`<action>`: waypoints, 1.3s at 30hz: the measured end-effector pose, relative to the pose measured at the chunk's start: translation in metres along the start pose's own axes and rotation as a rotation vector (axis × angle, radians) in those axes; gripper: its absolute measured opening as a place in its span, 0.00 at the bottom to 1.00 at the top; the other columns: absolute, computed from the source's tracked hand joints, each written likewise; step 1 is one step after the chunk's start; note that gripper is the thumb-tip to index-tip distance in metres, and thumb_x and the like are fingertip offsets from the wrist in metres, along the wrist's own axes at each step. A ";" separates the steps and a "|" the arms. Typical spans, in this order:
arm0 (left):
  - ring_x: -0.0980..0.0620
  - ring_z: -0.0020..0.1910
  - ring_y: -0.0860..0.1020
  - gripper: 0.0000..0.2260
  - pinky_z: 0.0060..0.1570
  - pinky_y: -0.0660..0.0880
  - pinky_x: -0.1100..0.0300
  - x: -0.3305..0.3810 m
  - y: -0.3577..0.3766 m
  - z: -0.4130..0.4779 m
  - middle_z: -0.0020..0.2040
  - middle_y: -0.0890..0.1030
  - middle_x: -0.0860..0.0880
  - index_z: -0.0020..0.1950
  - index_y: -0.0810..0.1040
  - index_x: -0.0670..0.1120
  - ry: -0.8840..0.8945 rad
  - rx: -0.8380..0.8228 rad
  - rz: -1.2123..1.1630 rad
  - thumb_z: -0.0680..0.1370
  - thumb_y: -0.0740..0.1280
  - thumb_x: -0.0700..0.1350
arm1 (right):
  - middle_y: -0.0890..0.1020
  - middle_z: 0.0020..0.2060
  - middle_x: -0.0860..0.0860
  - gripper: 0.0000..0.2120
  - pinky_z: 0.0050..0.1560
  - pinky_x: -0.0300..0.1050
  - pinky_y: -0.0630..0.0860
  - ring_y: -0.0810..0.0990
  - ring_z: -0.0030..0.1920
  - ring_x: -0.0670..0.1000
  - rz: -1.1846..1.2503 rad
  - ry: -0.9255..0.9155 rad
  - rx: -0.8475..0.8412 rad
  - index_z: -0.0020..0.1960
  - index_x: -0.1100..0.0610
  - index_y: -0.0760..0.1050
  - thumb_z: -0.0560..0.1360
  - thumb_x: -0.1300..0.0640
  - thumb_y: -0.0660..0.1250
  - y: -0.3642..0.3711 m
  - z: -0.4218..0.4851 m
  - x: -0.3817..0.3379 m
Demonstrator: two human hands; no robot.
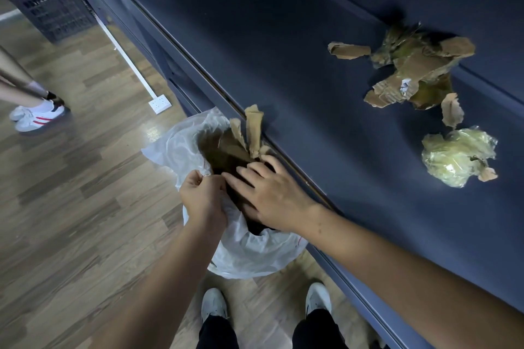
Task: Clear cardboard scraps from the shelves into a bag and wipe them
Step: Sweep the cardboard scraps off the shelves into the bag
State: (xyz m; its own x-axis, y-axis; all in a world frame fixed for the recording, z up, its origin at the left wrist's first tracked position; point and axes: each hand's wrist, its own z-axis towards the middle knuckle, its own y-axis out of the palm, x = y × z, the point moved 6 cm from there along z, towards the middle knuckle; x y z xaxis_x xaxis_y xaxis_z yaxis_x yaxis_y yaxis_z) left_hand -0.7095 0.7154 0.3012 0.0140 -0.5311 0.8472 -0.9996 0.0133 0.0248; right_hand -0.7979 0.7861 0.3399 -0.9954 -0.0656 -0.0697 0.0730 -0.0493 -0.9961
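**Scraps pressed into the bag, more waiting on the shelf**

The left grip (202, 195) pinches the rim of the white plastic bag (255, 258), holding its mouth open just below the shelf's front edge. The right grip (272, 193) is released, fingers spread flat, pressing on the brown cardboard scraps (253, 127) that poke out of the bag. What remains lies forward and right of the right grip, up on the dark shelf (283, 51). There is a pile of torn cardboard (411, 71), its long axis slanting away from the shelf edge, with a loose strip (348, 51) and a second strip (452, 110) beside it. Nearer lies a crumpled ball of clear wrap (459, 156). The right grip is the closer one, and nothing stands between. Far left of the left grip, on the wood floor (71, 178), are a black crate (48, 5) and another person's shoes (37, 116).
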 end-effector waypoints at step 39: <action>0.53 0.24 0.57 0.18 0.18 0.53 0.71 -0.022 0.001 -0.037 0.24 0.59 0.50 0.27 0.56 0.45 0.099 0.032 0.099 0.65 0.57 0.25 | 0.57 0.75 0.55 0.26 0.70 0.62 0.45 0.53 0.74 0.60 -0.026 0.800 0.152 0.69 0.52 0.65 0.72 0.51 0.62 -0.043 -0.069 0.157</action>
State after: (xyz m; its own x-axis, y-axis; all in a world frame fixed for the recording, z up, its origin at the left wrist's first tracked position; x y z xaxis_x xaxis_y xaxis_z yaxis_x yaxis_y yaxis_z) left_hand -0.7103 0.7589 0.3022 -0.0844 -0.4427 0.8927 -0.9964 0.0339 -0.0773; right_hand -0.9617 0.8468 0.3682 -0.7357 0.6664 -0.1213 -0.0004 -0.1796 -0.9837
